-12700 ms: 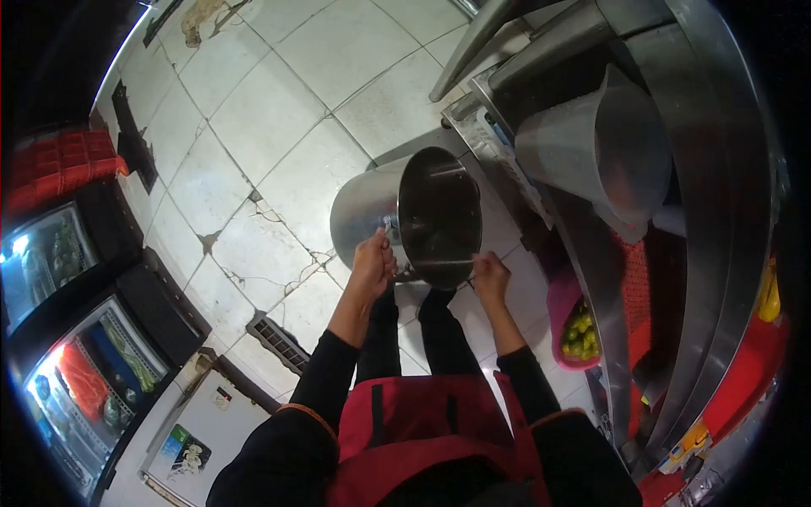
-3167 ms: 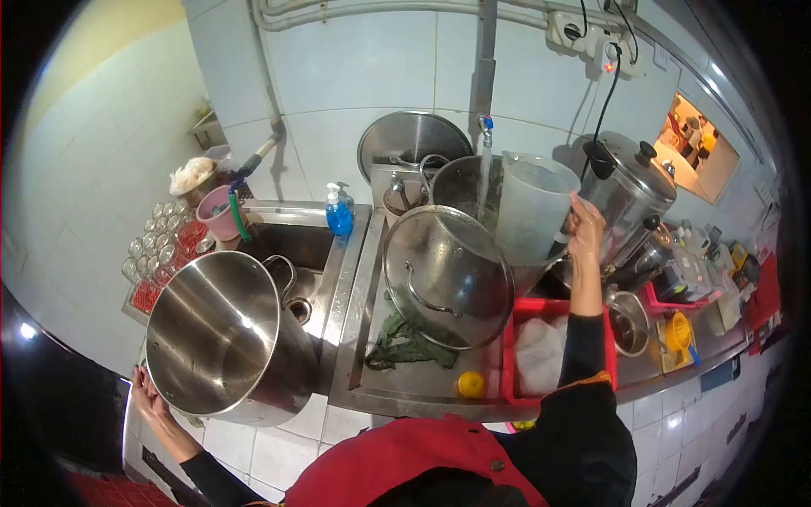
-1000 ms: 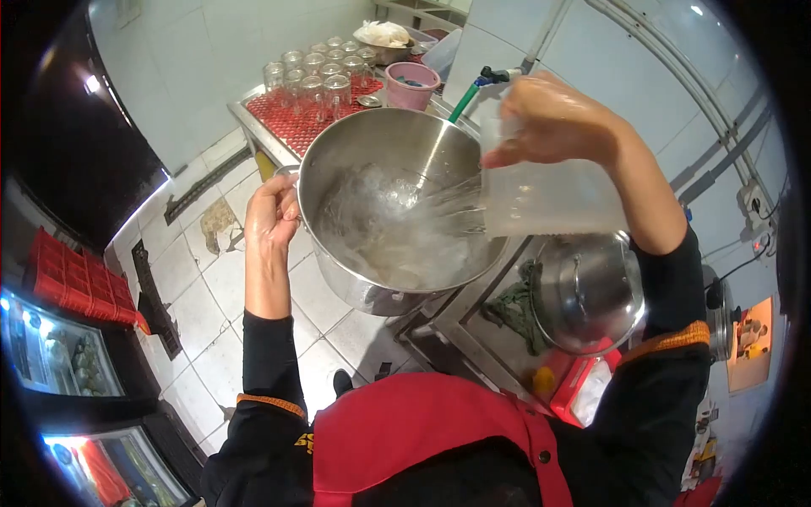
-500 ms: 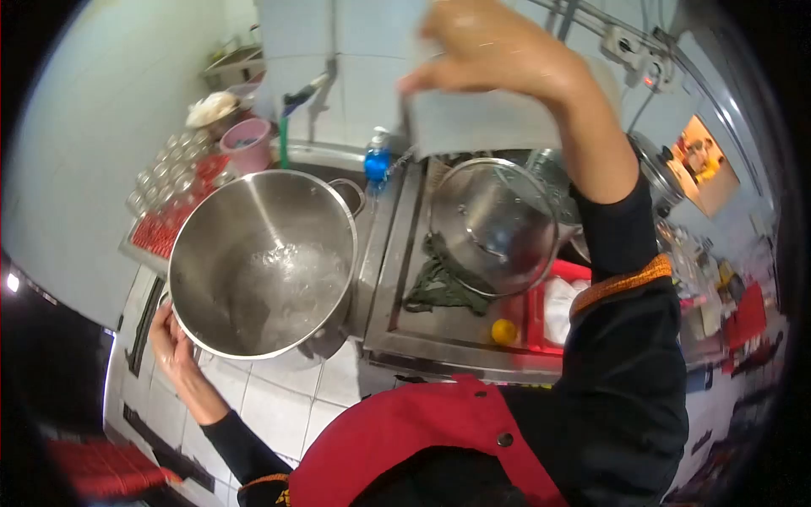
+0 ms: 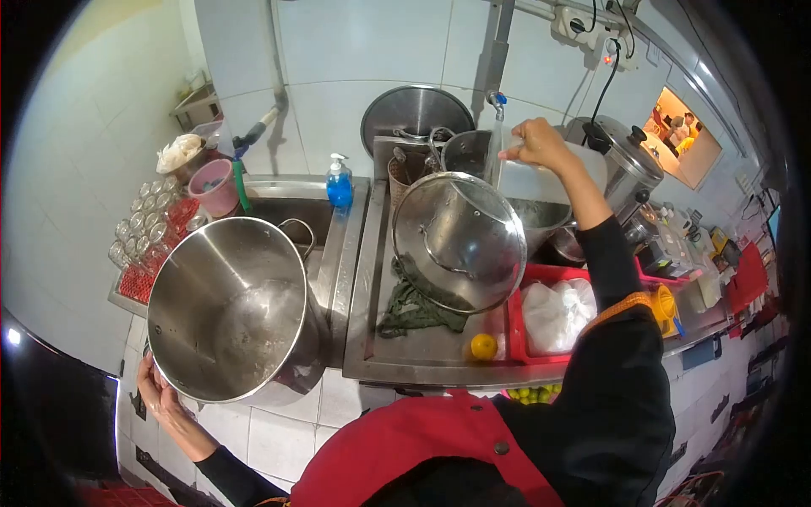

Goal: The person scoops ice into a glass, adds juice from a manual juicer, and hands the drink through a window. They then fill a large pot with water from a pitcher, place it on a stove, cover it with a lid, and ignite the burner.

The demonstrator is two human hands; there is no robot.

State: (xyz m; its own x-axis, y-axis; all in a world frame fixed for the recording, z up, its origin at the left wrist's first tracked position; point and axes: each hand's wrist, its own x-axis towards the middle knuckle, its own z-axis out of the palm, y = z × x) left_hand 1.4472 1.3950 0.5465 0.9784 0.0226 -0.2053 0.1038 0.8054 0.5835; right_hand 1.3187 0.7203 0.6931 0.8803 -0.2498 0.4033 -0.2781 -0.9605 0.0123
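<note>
My left hand is closed at the lower left side of a large steel pot, with some clear liquid in its bottom. The pot is tilted, its mouth facing me. At the back right, my right hand has curled fingers at the upper edge of a whitish plastic container; the exact grip is partly hidden. A blue-handled tap is just left of that hand. Below and left of the container, a glass lid with a steel rim leans over a dark green cloth.
Glass jars, a pink bucket and a blue soap bottle stand behind the pot. A yellow fruit lies beside a red tray holding a white bag. A steel urn stands at the right.
The view has shifted. My right hand and the whitish container have moved farther back and right, uncovering the tap and the pots behind. My left hand remains at the large pot.
</note>
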